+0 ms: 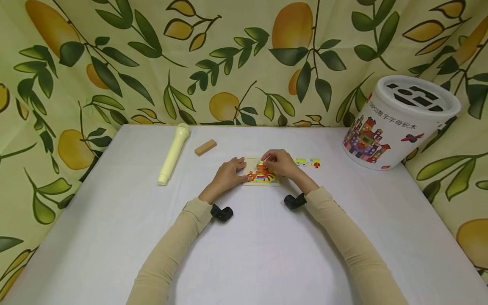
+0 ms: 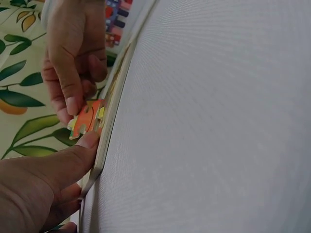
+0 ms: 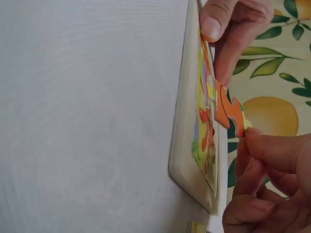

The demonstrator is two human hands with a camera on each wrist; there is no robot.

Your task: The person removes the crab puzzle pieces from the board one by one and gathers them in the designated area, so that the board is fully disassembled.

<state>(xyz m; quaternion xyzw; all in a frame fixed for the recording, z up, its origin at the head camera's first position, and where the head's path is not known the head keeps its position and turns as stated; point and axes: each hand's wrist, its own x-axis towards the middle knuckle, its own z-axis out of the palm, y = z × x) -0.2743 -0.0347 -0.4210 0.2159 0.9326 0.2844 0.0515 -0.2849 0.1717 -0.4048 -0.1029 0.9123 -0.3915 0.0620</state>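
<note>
A small wooden jigsaw board lies on the table, partly filled with a colourful picture in orange and yellow. My left hand grips its left side, the thumb over the front corner and the fingers along the edge. Between thumb and fingertips, my right hand pinches an orange jigsaw piece with a bit of yellow and green. In the right wrist view this piece stands tilted above the board's surface, its lower end close to the fitted pieces; whether it touches them I cannot tell. Two loose jigsaw pieces lie right of the board.
A pale yellow microphone-shaped object lies at the left, and a wooden block sits beside it. At the back right stands a large white tub of building blocks with a slotted lid. A patterned curtain hangs behind the white table.
</note>
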